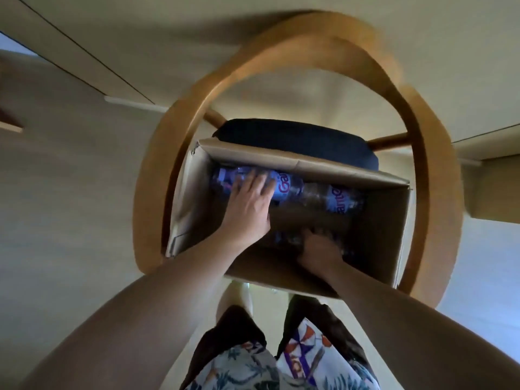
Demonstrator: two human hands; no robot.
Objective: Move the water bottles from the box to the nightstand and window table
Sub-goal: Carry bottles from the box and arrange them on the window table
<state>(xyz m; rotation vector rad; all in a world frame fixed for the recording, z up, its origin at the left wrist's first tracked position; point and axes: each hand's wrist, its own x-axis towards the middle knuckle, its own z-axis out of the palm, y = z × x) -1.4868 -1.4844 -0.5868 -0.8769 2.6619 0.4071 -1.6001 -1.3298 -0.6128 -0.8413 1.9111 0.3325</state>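
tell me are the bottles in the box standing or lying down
Lying down: the water bottles lie on their sides along the far wall of the cardboard box, labels facing up.

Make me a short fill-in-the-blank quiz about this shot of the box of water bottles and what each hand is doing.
1. The cardboard box sits on a wooden ____ with a dark seat cushion.
2. The left hand rests on a water bottle with a ____ label.
3. Both hands reach ____ the box; the right hand is low in its shadow.

Missing words: chair; blue; into
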